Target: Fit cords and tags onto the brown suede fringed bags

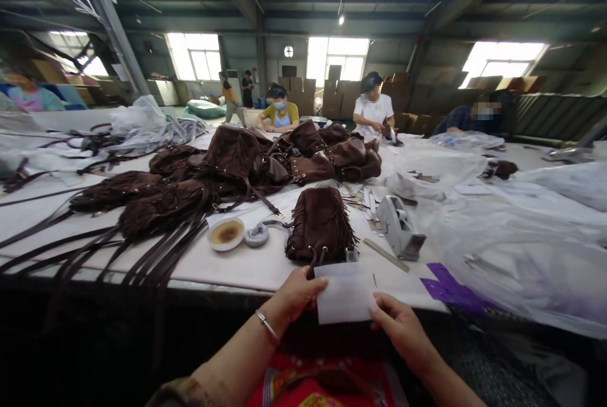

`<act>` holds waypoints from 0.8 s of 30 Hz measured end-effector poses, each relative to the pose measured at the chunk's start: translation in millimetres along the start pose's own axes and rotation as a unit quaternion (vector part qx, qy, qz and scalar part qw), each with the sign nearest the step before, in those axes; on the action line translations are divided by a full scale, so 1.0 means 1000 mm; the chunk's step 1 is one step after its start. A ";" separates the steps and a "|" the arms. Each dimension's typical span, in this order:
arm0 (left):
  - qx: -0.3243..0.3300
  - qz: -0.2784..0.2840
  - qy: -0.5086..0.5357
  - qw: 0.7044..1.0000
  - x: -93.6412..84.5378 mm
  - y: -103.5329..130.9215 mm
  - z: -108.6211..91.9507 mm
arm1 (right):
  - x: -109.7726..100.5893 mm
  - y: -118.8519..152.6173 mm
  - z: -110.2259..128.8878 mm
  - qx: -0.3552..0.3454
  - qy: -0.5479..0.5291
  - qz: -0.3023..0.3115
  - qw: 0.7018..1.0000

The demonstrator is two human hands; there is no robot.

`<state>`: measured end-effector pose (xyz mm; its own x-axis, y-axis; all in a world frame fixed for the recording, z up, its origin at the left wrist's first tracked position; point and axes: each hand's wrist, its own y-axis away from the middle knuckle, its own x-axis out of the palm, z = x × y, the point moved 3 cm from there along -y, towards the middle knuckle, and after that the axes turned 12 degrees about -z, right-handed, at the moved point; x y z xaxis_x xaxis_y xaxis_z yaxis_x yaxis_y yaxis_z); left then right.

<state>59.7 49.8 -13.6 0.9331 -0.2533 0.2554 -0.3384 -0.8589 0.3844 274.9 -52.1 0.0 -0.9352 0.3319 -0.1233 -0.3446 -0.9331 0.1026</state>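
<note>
Both hands, left hand (296, 293) and right hand (401, 326), pinch a white paper sheet (345, 293) at its edges. At 12 o'clock sits a fringed brown bag (320, 225); at 10 o'clock, a small dish (226, 233) holds perhaps brown glue.

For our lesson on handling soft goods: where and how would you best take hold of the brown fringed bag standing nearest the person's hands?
Probably at the top of the fringed bag, from above. It stands alone on the white table, and its body narrows upward into a bunched top a grip could close around. The loose fringe down its sides offers no firm hold. The near side is crowded by the left hand, right hand and their white sheet.
</note>
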 end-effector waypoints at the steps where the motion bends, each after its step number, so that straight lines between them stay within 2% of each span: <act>1: 0.006 -0.002 -0.011 1.000 0.001 -0.001 0.001 | 0.001 0.000 0.002 0.038 -0.033 0.024 0.998; 4: 0.009 0.016 -0.022 1.000 0.004 -0.002 0.003 | 0.011 -0.004 0.013 0.164 -0.165 0.105 0.967; 6: 0.005 0.022 -0.028 0.999 0.005 0.000 0.002 | 0.021 -0.010 0.020 0.202 -0.215 0.142 0.945; 9: 0.014 0.001 -0.058 0.998 0.003 0.005 -0.005 | 0.037 -0.018 0.019 0.191 -0.201 0.135 0.951; 12: 0.063 -0.087 -0.164 0.981 -0.008 0.014 -0.018 | 0.045 -0.021 0.005 0.140 -0.104 0.098 0.980; 15: 0.161 -0.156 -0.261 0.939 -0.017 0.028 -0.036 | 0.047 -0.021 -0.007 0.074 0.022 0.065 0.995; 17: 0.240 -0.171 -0.303 0.906 -0.015 0.039 -0.045 | 0.050 -0.020 -0.009 0.054 0.039 0.052 0.996; 20: 0.313 -0.189 -0.374 0.852 -0.005 0.054 -0.048 | 0.065 -0.017 -0.003 0.088 -0.068 0.054 0.992; 24: 0.355 -0.205 -0.490 0.769 0.010 0.070 -0.044 | 0.087 -0.016 0.007 0.146 -0.221 0.054 0.963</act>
<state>39.9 6.5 54.8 0.7054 0.1886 -0.6832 -0.1642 -0.8942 -0.4164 198.0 -7.1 -5.2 -0.8876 0.3223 0.3291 -0.1913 -0.9079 0.3730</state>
